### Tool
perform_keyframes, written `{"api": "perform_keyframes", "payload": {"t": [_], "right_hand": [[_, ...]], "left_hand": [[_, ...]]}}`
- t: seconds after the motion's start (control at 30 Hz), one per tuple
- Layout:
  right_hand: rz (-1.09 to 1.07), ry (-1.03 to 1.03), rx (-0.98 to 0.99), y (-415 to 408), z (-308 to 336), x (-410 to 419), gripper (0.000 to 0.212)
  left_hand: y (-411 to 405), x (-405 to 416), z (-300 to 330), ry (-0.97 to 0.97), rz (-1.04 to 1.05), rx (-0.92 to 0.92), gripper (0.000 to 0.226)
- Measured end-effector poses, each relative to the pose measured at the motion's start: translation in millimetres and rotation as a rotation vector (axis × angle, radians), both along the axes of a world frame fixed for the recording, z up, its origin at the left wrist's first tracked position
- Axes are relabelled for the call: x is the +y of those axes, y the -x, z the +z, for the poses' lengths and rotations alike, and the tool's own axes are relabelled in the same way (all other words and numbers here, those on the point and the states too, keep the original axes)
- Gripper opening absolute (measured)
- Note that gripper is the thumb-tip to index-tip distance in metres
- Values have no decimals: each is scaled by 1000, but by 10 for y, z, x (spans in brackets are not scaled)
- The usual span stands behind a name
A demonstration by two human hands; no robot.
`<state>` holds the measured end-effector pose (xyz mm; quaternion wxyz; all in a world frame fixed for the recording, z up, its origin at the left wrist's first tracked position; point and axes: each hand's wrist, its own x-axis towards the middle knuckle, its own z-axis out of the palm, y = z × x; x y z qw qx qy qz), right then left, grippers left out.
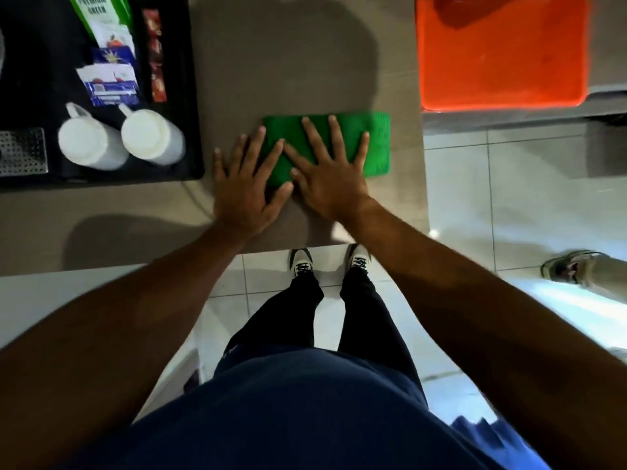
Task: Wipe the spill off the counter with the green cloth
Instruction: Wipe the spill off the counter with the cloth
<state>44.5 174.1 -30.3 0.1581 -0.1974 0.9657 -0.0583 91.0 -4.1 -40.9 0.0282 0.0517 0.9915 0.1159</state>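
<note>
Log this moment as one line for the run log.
stage: wiping | left hand: flat, partly on green cloth | right hand: flat on cloth | cloth: flat on counter | spill: not visible

Tea/coffee station, kitchenette-like: counter [271, 62], black tray [190, 96] with mugs [91, 140], sachets [108, 83]; tiled floor [492, 184].

Two white mugs [93, 140] [152, 135], one green cloth [339, 130], one orange tray [502, 52], one black tray [190, 96], perhaps four sachets [110, 84].

Left hand [242, 193] and right hand [330, 174] flat, fingers [334, 130] spread, palms down.
</note>
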Motion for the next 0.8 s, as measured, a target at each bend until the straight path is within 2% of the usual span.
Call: {"api": "perform_keyframes", "payload": {"t": [0.1, 0.23, 0.3, 0.4, 0.47, 0.57, 0.67, 0.73, 0.8], "right_hand": [[3, -12, 34, 720, -55, 153, 56], [-226, -52, -37, 1582, -103, 258, 60], [-206, -50, -33, 1234, -18, 103, 61], [11, -11, 1, -184, 36, 74, 59], [81, -29, -33, -702, 64, 331, 55], [84, -90, -31, 155, -23, 578, 58], [-123, -42, -30, 1361, -97, 105, 62], [-140, -19, -6, 1600, -136, -510, 61], [-34, -5, 29, 1474, -90, -900, 60]], "left_hand": [[17, -6, -24, -53, 50, 52, 65], [8, -30, -75, -164, 191, 119, 68], [20, -36, -67, -176, 283, 143, 70], [3, -62, -31, -169, 294, 84, 71], [20, -59, -17, -163, 277, 65, 70], [36, -33, -55, -116, 250, 72, 68], [18, -60, -136, -25, 239, 89, 71], [37, -48, -143, -1, 224, 69, 72], [24, -19, -119, 6, 214, 14, 72]]}}
